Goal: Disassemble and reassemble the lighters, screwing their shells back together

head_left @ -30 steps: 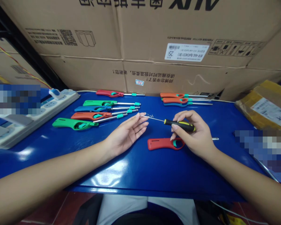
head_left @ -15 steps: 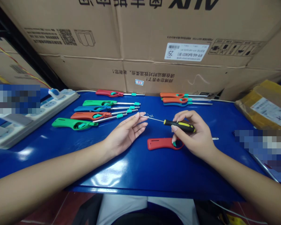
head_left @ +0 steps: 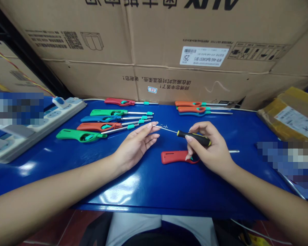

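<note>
1. Head view: grey-clad legs point(head_left: 161, 227) show at the bottom, below the front edge of the blue table point(head_left: 154, 194).
2. Red lighter point(head_left: 174, 156) lies flat on the table, nearest the person, its trigger end partly hidden by the right hand point(head_left: 213, 147); I cannot tell whether the two touch.
3. That hand is clamped around the black-and-yellow handle of the screwdriver point(head_left: 196, 138), held above the lighter with the shaft pointing left.
4. Thumb and forefinger of the left hand point(head_left: 135, 147) are at the shaft's tip, the other fingers loosely curled; I cannot tell if they pinch it or something tiny.
5. Just beyond the tip, thin metal bits point(head_left: 165, 126) lie on the table.
6. Left, going back: green lighter point(head_left: 78, 135), orange lighter point(head_left: 94, 126), blue lighter point(head_left: 100, 119), another green one and another red one, beside a power strip point(head_left: 50, 118).
7. Back right, two more orange ones and a blue one lie bunched; a taped parcel point(head_left: 273, 106) sits farther right.
8. Behind everything stands a carton point(head_left: 156, 41), its print upside down.
</note>
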Available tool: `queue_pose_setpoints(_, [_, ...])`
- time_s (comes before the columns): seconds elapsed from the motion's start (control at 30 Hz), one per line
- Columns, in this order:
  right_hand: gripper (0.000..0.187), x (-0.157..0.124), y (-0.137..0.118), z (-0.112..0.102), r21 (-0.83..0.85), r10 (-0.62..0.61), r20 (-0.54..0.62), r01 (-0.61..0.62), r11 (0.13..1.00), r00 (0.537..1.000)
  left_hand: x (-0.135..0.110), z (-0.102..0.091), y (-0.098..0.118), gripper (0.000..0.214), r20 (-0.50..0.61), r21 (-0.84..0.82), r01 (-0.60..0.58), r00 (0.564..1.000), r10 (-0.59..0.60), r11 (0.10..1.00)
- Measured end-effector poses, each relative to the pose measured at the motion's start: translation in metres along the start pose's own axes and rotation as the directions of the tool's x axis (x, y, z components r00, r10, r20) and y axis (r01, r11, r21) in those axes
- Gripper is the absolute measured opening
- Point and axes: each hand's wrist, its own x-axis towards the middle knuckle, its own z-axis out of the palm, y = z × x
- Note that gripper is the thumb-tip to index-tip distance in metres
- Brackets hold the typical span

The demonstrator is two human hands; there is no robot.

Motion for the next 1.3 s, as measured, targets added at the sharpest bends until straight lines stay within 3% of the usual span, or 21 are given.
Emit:
queue_pose_setpoints(0.23, [0.025, 0.003, 0.003, -0.001, 0.072, 0.048, -0.018, -0.047, 0.996, 0.999, -0.006, 0.003, 0.002, 0.022, 0.05, 0.057, 0.004, 0.999, -0.007, 0.998])
queue_pose_setpoints(0.37, [0.024, 0.006, 0.002, -0.007, 0.119, 0.087, -0.111, -0.074, 0.99, 0.99, -0.007, 0.003, 0.004, 0.036, 0.116, 0.104, -0.027, 0.993, 0.014, 0.994])
queue_pose_setpoints(0.47, [0.025, 0.01, -0.001, -0.014, 0.155, 0.074, -0.218, -0.04, 0.987, 0.973, -0.007, -0.001, 0.006, 0.051, 0.163, 0.284, -0.122, 0.984, 0.078, 0.951])
queue_pose_setpoints(0.53, [0.028, 0.014, -0.003, -0.019, 0.187, 0.046, -0.288, 0.009, 0.982, 0.957, -0.008, -0.004, 0.005, 0.061, 0.232, 0.511, -0.245, 0.962, 0.142, 0.824])
queue_pose_setpoints(0.63, [0.033, 0.018, -0.007, -0.024, 0.212, 0.021, -0.383, 0.066, 0.975, 0.924, -0.014, -0.008, 0.001, 0.068, 0.427, 0.753, -0.475, 0.879, 0.212, 0.455])
queue_pose_setpoints(0.73, [0.033, 0.021, -0.01, -0.028, 0.171, -0.021, -0.451, 0.11, 0.979, 0.892, -0.019, -0.01, -0.002, 0.063, 0.603, 0.768, -0.623, 0.782, 0.159, 0.15])
queue_pose_setpoints(0.83, [0.029, 0.019, -0.015, -0.028, 0.12, -0.077, -0.471, 0.151, 0.981, 0.879, -0.019, -0.012, -0.003, 0.05, 0.684, 0.729, -0.685, 0.727, 0.061, -0.004])
queue_pose_setpoints(0.97, [0.022, 0.009, -0.022, -0.021, 0.105, -0.144, -0.385, 0.199, 0.974, 0.911, -0.017, -0.013, -0.004, 0.041, 0.742, 0.669, -0.743, 0.669, -0.027, -0.019])
queue_pose_setpoints(1.1, [0.02, -0.001, -0.026, -0.013, -0.016, -0.256, -0.267, 0.261, 0.965, 0.929, -0.019, -0.011, -0.01, 0.041, 0.752, 0.658, -0.753, 0.658, -0.036, 0.001])
queue_pose_setpoints(1.17, [0.023, -0.003, -0.025, -0.011, -0.116, -0.354, -0.217, 0.336, 0.935, 0.91, -0.021, -0.01, -0.012, 0.038, 0.756, 0.655, -0.756, 0.654, -0.033, 0.012])
queue_pose_setpoints(1.3, [0.028, -0.002, -0.024, -0.014, -0.201, -0.556, -0.152, 0.526, 0.827, 0.817, -0.021, -0.008, -0.015, 0.039, 0.744, 0.668, -0.743, 0.668, -0.026, 0.036])
